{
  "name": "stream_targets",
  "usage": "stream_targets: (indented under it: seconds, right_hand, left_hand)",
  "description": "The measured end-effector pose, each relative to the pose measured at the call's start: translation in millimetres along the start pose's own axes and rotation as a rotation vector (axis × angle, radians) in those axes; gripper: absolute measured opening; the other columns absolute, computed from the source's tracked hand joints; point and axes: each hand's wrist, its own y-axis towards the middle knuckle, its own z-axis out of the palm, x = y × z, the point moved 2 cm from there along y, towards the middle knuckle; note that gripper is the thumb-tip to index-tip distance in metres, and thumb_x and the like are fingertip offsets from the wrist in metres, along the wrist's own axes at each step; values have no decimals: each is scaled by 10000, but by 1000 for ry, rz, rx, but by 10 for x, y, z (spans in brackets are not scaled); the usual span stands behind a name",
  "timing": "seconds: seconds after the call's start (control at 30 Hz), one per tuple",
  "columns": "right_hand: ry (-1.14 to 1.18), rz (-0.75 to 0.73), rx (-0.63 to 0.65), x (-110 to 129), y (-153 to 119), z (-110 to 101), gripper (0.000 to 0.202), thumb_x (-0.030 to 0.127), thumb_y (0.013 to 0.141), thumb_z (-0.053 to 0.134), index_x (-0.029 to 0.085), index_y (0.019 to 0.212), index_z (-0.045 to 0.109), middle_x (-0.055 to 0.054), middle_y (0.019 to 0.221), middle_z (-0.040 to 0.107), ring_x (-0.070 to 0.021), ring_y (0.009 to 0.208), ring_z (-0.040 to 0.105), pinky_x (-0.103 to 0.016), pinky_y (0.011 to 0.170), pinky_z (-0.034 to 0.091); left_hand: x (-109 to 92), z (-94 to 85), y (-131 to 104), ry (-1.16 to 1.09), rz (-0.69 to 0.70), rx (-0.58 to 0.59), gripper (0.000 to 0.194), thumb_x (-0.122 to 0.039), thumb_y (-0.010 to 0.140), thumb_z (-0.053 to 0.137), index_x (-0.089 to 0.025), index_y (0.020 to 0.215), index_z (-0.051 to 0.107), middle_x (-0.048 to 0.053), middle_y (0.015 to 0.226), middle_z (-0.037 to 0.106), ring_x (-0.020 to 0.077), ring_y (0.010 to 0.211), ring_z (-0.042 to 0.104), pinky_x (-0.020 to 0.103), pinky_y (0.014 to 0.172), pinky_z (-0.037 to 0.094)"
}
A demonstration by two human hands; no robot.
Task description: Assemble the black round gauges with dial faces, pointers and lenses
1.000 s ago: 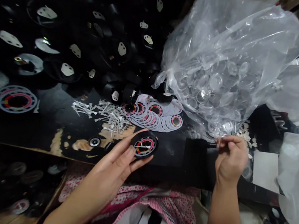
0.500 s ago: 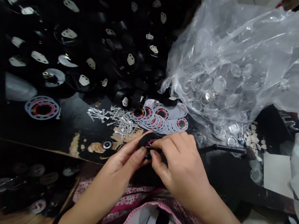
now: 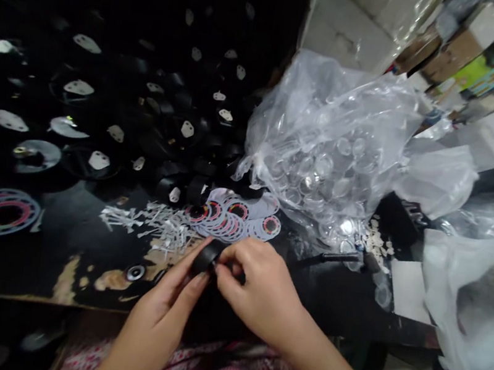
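Note:
My left hand [image 3: 172,301] is closed around a round black gauge housing [image 3: 208,257], held just above the front of the bench. My right hand [image 3: 255,280] pinches at the housing's open side with thumb and forefinger; what sits between those fingertips is too small to make out. Beyond the hands lies a spread of printed dial discs [image 3: 238,212], grey-rimmed with red and black rings. To their left is a heap of small white pointers [image 3: 165,225]. A small black ring with a pale centre [image 3: 135,272] rests near my left hand.
A clear plastic bag [image 3: 330,135] full of transparent round covers stands at the back right. Many black housings with white tabs [image 3: 79,86] pile up at the back left. Larger dial discs [image 3: 1,212], a black pen-like tool [image 3: 332,256] and a white card [image 3: 413,291] lie on the bench.
The view has swung to the right, so the bench contents sit further left and lower. The housing has turned in my left hand; its printed face, seen before, is now hidden.

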Motion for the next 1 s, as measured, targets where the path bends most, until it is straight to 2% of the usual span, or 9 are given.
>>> stream_targets:
  seconds: [0.07,0.17,0.23,0.37,0.5,0.63,0.77,0.87,1.0]
  right_hand:
    - [39,27,-29,-181,88,-140,117,227,956,580,202,902,681,-2,846,707,-134,805,646,-249,765,476]
    - [-221,298,-276,-543,328,-449,225,281,1015,475,186,1032,678,-67,989,726,-173,918,668,-289,838,485]
    - [-334,394,-326,-724,523,-569,249,275,1008,473,149,1068,679,-137,1061,713,-240,993,659,-362,886,470]
    - [-419,381,-248,-852,826,-502,259,214,894,624,176,1145,672,-157,1176,675,-297,1075,620,-415,924,444]
    - [-458,367,-249,-885,924,-384,261,174,874,630,179,1131,669,-158,1165,659,-302,1114,590,-445,972,422]
    - [-381,313,-322,-915,855,-501,130,211,906,622,194,1014,693,-121,1162,649,-248,1100,605,-396,991,441]
    - [-233,358,-442,-701,548,-551,196,224,958,534,145,1088,657,-115,1045,671,-191,898,648,-350,846,522]
    - [-8,345,-361,-288,309,-314,231,269,988,521,181,1154,656,-36,894,693,-139,722,640,-286,707,548]
    - [231,157,-230,287,195,34,263,210,973,556,240,1193,695,-44,993,668,-156,900,657,-324,835,562]
  left_hand:
    - [30,-28,60,-53,-31,25,372,-429,801,795,-352,1163,758,-23,1388,676,266,1431,460,344,1204,317]
    - [25,1,108,-266,-78,69,393,-429,779,812,-328,1153,747,2,1341,706,309,1344,557,388,1084,501]
    - [-14,25,115,-335,-116,99,371,-393,736,853,-300,1083,761,14,1182,774,308,1190,672,370,958,596]
    - [-117,-27,125,-338,-187,151,342,-374,696,887,-283,1006,773,6,994,806,240,890,768,284,738,647]
    - [-173,-135,182,-357,-254,178,353,-389,695,886,-266,1003,763,32,980,811,254,944,765,302,781,643]
    - [-190,-186,249,-372,-298,201,444,-416,642,910,-237,1018,755,70,1049,806,313,1044,739,394,861,636]
    - [-250,-199,300,-401,-368,245,438,-409,681,892,-211,1045,753,88,1119,794,309,1071,731,427,934,609]
    - [-375,-190,320,-441,-455,275,339,-424,798,806,-199,1047,757,94,1144,788,273,1078,731,404,981,580]
    - [-567,-188,311,-398,-395,315,330,-461,863,732,-215,1081,763,96,1197,769,275,1172,685,405,1009,553]
